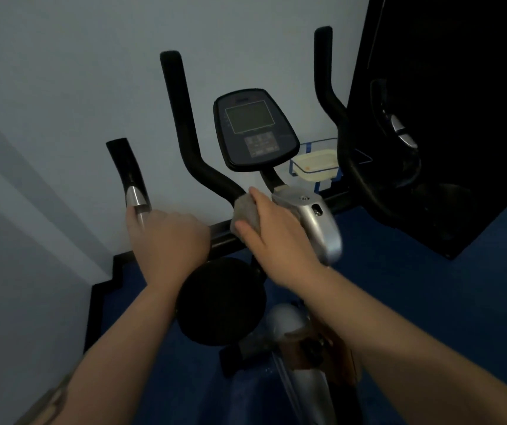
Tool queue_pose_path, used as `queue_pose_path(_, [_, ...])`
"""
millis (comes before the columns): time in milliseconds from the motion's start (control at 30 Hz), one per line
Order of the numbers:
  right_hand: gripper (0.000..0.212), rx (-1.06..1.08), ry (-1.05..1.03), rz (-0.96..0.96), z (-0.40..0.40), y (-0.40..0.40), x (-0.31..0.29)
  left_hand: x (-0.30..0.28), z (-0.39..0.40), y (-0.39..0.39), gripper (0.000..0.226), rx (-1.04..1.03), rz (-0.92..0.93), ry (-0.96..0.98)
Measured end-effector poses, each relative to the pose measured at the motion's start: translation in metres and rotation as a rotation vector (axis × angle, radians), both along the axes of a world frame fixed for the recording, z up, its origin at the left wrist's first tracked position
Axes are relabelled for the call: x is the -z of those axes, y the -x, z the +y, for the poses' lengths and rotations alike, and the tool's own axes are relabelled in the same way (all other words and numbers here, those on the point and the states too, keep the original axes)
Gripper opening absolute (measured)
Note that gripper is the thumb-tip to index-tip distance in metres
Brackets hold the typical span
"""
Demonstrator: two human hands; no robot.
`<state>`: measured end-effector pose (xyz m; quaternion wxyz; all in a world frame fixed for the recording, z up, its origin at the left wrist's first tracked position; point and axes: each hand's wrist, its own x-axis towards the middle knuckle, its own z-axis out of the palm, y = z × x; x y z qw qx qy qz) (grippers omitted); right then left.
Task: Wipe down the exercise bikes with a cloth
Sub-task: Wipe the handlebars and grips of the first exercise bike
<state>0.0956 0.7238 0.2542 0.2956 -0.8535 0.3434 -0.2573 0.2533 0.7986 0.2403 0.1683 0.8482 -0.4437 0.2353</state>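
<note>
From your head view, a clear tray with blue edges (313, 154) is fixed to the pale wall (62, 72) behind the bike, and a cream-coloured dish (316, 165) sits inside it; what the dish holds is too dim to tell.

The exercise bike (310, 216) stands right in front of you, facing the wall, its long axis running from the dark round part between your forearms up toward the display console (253, 130). The console tilts back toward you on its short stem. Two black handlebar horns rise on either side of it: the left horn (181, 124) points up and slightly left, the right horn (330, 96) points up.

Your right hand (272, 228) has its fingers curled over a grey cloth (246, 214), pressing it onto the handlebar where the left horn meets the silver stem housing. The cloth is bunched, lying just left of that housing.

Your left hand (169, 237) is clamped around the lower side grip (132, 185), fingers wrapped over the silver section, with the black end of the grip pointing up past your knuckles.

The floor (430, 286) is blue.
</note>
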Motion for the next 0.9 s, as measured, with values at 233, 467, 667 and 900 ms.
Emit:
queue_pose_path(233, [0.063,-0.003,0.051,0.200,-0.017,-0.020,-0.012,-0.001,0.000,0.001,0.045,-0.003,0.011,-0.001])
queue_pose_path(467, [0.063,-0.044,-0.111,-0.219,0.012,0.009,0.014,-0.007,0.002,0.003,0.045,-0.018,0.033,-0.074])
queue_pose_path(667, [0.053,-0.158,-0.358,-0.576,0.054,0.030,0.047,-0.002,0.003,0.000,0.041,0.016,0.025,-0.009])
queue_pose_path(900, [0.041,-0.033,-0.246,-0.542,0.035,0.012,0.027,-0.005,0.006,0.001,0.046,0.073,0.036,-0.056])
